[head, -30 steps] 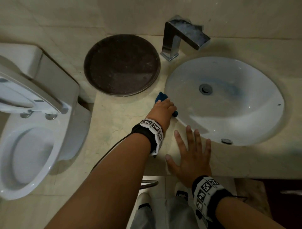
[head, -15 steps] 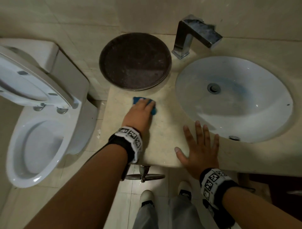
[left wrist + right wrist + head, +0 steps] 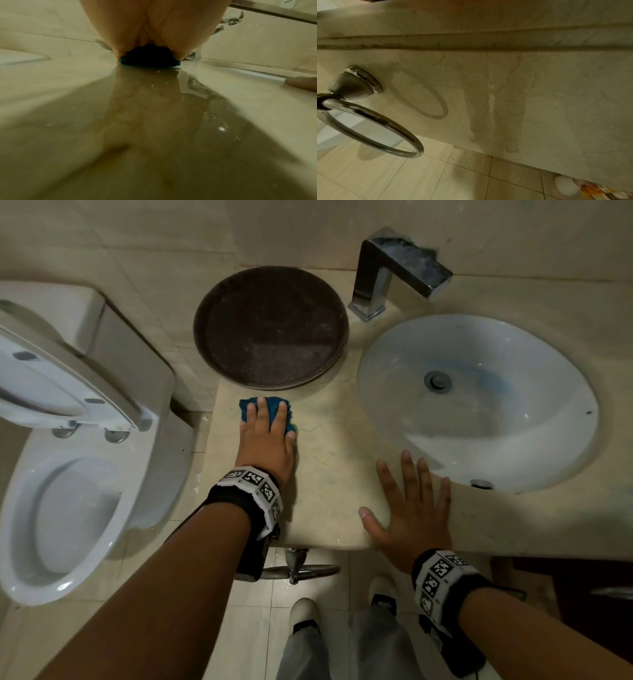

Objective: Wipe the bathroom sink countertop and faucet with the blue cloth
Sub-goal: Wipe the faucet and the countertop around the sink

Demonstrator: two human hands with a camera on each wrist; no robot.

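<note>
The toilet [image 3: 68, 491] occupies the far left, seat and lid raised, and stands beside the left end of the countertop [image 3: 329, 474]

On the left section of the countertop, the left hand [image 3: 265, 440] lies palm-down on the blue cloth [image 3: 274, 409]. The fingers are extended and slightly apart, pressing the cloth flat against the stone; they are not curled round it. The cloth is bunched under the fingertips, near the counter's left edge and just in front of the round dark tray [image 3: 270, 326], which sits at the back against the wall. In the left wrist view the cloth [image 3: 149, 60] shows as a dark blue wad under the palm, and the counter surface in front of it is glossy and reflective

The faucet [image 3: 394, 272], a square chrome type, stands at the back between the tray and the sink basin [image 3: 479, 405], its spout angled toward the basin. The basin is white and oval, with a drain at its centre

The right hand [image 3: 411, 515] rests flat on the front edge of the countertop, just in front of the basin rim, fingers spread and holding nothing. The right wrist view shows the counter's front face and a chrome towel ring [image 3: 373, 125] mounted on it, above the tiled floor
</note>
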